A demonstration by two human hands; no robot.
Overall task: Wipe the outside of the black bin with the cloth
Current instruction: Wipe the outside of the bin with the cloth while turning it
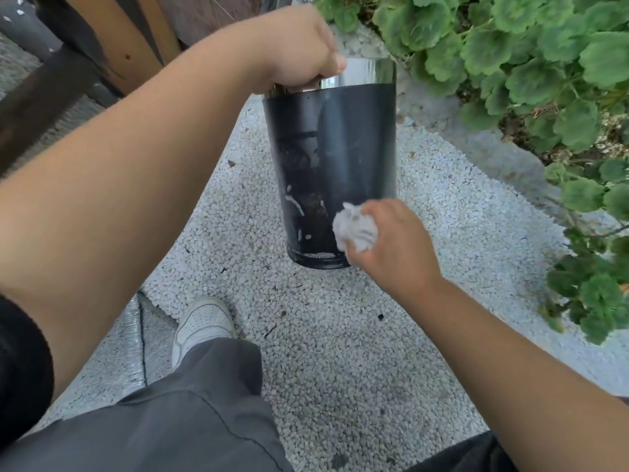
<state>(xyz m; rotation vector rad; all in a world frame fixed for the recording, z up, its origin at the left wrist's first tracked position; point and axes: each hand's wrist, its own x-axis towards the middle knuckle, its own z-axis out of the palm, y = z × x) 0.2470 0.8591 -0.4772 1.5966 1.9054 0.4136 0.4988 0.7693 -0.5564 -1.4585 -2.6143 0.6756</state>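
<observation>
An outdoor garden path — white pebble ground (340,335) edged by leafy green plants (527,56).

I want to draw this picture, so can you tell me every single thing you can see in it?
Round black bin with shiny metal rim: one, black, centre, on the gravel.
Crumpled white cloth: one, white, against the bin's lower side.
White pebble ground: one patch, white, under everything.
Green leafy plants: many leaves, green, right side.
Brown wooden boards: several, brown, upper left.
White shoe: one, white, lower left.
Grey trousers: one pair, grey, bottom.
Left hand: gripping the rim.
Right hand: holding the cloth.
</observation>
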